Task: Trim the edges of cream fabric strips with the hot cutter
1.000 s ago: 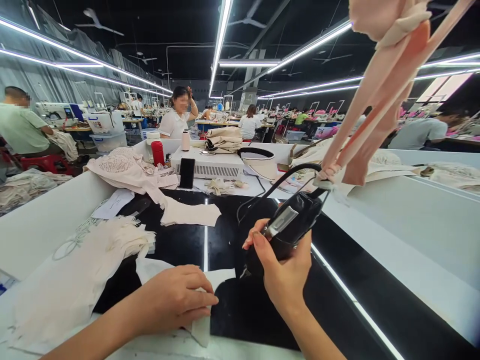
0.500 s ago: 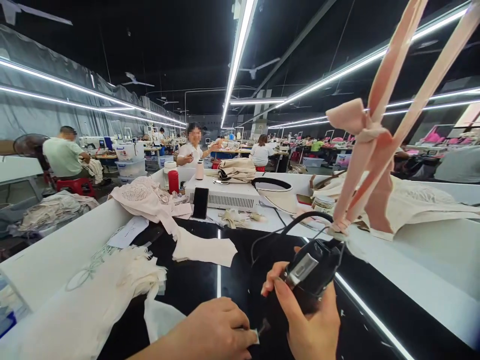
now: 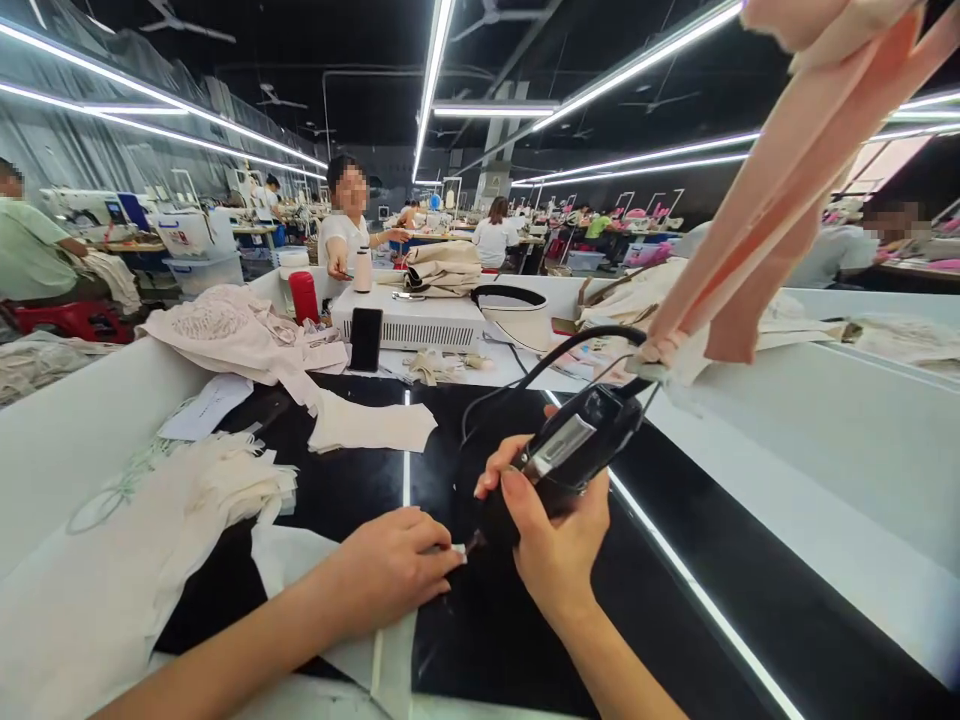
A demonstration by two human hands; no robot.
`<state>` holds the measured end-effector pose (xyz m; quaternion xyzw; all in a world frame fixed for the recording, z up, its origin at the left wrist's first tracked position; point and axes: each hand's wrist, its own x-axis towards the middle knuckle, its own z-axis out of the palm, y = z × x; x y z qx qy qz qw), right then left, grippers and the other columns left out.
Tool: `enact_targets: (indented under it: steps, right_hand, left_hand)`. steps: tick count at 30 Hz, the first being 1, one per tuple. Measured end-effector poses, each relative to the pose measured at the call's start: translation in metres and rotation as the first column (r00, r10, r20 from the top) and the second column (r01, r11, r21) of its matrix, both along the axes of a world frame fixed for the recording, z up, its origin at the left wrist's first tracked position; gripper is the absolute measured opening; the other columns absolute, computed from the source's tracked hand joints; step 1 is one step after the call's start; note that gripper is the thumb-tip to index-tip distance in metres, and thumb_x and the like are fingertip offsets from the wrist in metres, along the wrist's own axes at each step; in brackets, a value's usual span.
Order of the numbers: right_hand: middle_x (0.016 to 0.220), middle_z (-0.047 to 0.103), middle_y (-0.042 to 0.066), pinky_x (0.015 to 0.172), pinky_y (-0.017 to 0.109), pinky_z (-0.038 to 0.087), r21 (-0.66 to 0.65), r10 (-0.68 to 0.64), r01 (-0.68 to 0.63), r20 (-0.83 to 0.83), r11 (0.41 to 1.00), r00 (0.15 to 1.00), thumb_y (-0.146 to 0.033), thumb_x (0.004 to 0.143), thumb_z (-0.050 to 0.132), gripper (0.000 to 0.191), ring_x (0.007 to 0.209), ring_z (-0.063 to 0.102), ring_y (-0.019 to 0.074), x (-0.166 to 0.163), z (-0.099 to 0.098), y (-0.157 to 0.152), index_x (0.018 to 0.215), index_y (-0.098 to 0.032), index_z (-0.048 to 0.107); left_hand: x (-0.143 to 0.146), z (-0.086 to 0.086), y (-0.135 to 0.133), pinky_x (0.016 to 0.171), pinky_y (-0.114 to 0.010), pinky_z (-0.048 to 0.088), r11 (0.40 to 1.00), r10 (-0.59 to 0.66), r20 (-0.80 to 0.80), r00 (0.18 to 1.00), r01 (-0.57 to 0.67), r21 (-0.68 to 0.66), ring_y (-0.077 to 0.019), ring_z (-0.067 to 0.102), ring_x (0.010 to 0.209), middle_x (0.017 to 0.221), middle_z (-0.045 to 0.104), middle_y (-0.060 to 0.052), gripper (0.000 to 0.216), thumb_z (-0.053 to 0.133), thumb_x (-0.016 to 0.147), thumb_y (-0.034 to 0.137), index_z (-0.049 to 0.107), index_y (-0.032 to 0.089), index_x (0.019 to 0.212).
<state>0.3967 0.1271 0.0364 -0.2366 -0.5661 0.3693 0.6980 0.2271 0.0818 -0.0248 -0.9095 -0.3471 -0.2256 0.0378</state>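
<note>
My right hand (image 3: pixel 555 530) is wrapped round a black corded handheld power tool (image 3: pixel 592 440) with a metal label on its side. The tool tilts down to the left, and its small tip (image 3: pixel 475 541) comes close to my left fingertips. Pink fabric straps (image 3: pixel 720 260) tied at its rear end run upward. My left hand (image 3: pixel 397 560) is closed, pinching a small white fabric edge (image 3: pixel 459 553) just left of the tip. Beneath that hand lies white fabric (image 3: pixel 300 560) on the black work surface (image 3: pixel 525 640); whether it joins the pinched edge is hidden.
Stacked cream fabric pieces (image 3: pixel 150 540) lie at left, and a flat cream piece (image 3: pixel 371 422) ahead. Behind are a phone (image 3: pixel 366 338), a white vented box (image 3: pixel 420 325), a red bottle (image 3: pixel 304 297) and a visor (image 3: pixel 517 315). A co-worker (image 3: pixel 349 220) faces me beyond.
The view has tilted down and shifted, bringing more of both forearms in. My hands keep the same grips, the tool tip still beside the left fingertips.
</note>
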Motion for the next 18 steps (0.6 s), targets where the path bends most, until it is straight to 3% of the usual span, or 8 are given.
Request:
enact_targets:
  steps: [18]
  right_hand:
    - [0.079,0.065,-0.007,0.048,0.027,0.052,-0.035,0.041,-0.042,-0.038,0.998,0.998,-0.024,0.085,0.075,0.030,0.056,0.060,0.0116,-0.005,0.004,-0.004,0.100,-0.028,0.051]
  left_hand:
    - [-0.006,0.011,-0.008,0.094,-0.038,0.061,0.996,-0.003,-0.006,1.000,0.003,-0.088,-0.0227,0.067,0.103,0.112,0.068,-0.009,0.024,0.061,0.098,0.017,0.066,0.015,0.122]
